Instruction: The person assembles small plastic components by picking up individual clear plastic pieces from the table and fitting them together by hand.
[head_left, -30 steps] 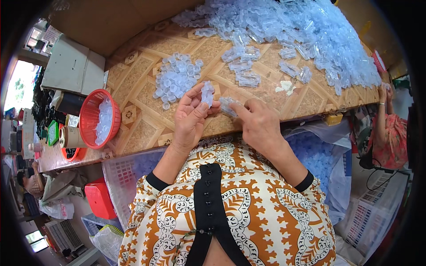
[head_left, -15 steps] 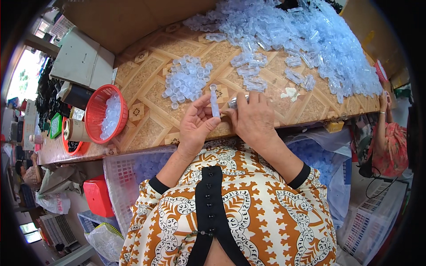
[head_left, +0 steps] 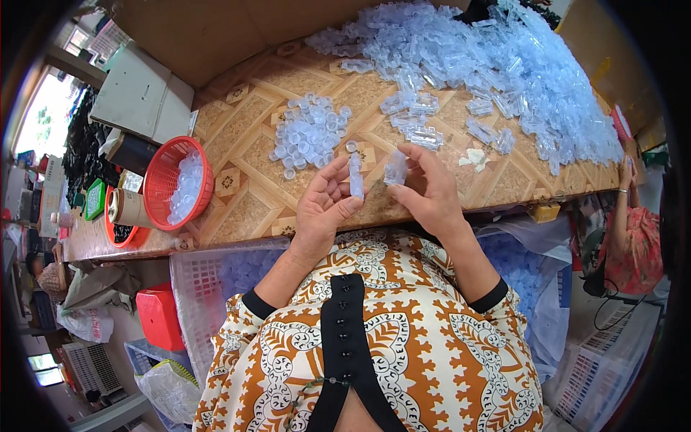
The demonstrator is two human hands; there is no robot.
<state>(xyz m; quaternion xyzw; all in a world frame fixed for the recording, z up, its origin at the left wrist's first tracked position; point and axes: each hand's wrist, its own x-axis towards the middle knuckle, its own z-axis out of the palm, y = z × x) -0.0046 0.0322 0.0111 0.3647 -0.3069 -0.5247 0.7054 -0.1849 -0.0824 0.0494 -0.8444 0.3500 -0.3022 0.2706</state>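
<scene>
My left hand (head_left: 327,200) pinches a narrow clear plastic piece (head_left: 356,178) upright between thumb and fingers; a small round cap (head_left: 351,146) shows at its top end. Beside it, my right hand (head_left: 432,194) grips another clear plastic piece (head_left: 395,168), partly covered by the fingers. The two pieces are apart, near the table's front edge. Beyond my left hand lies a heap of small round translucent caps (head_left: 309,133). Several clear oblong pieces (head_left: 423,138) lie on the tabletop past my right hand.
A large mound of clear plastic pieces (head_left: 475,61) covers the back right of the patterned table (head_left: 245,173). A red basket (head_left: 205,191) with translucent caps stands at the left, next to a cardboard roll (head_left: 128,209). Lined crates hang below the edge. A co-worker's sleeve (head_left: 637,245) shows at far right.
My right hand has lifted and turned so that the clear piece in its fingers now shows. My left hand still holds its piece, a little farther right.
</scene>
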